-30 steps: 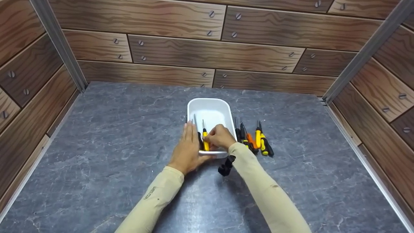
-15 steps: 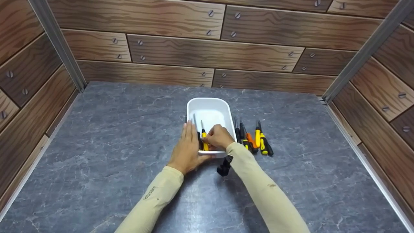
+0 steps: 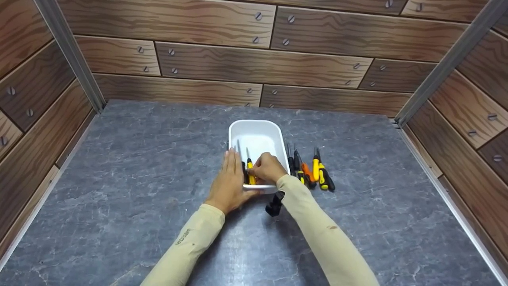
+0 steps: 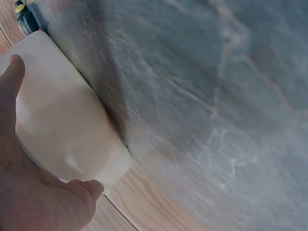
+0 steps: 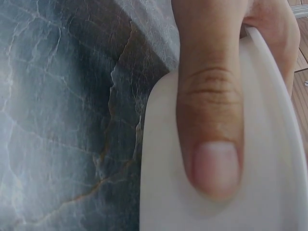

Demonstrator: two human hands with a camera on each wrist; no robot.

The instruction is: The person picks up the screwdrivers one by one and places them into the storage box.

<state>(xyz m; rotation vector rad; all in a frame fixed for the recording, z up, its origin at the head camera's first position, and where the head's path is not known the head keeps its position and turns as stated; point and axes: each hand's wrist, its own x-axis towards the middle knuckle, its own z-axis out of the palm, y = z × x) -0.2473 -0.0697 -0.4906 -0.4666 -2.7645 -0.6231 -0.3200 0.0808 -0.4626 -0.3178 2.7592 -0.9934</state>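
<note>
A white tray (image 3: 254, 129) stands mid-table with several screwdrivers lying in its left part. My left hand (image 3: 227, 183) lies with straight fingers along the tray's left wall, its thumb against the front wall; the right wrist view shows this thumb (image 5: 214, 139) pressed on the outside. My right hand (image 3: 270, 167) reaches into the tray, pinching a yellow-handled screwdriver (image 3: 251, 177) near the top of its handle. Just left of it, a black-handled screwdriver (image 3: 245, 172) lies lengthwise. A bit of orange shows below the right hand, mostly covered.
Right of the tray lie several loose screwdrivers, among them an orange-handled one (image 3: 308, 172) and a yellow-handled one (image 3: 316, 169). A black camera mount (image 3: 274, 204) hangs under the right wrist. Wood-patterned walls (image 3: 206, 63) enclose the grey marbled table (image 3: 151, 159) on three sides.
The tip of the yellow-handled screwdriver has shifted very slightly left in the right hand. Both hands and the tray otherwise stay nearly still.
</note>
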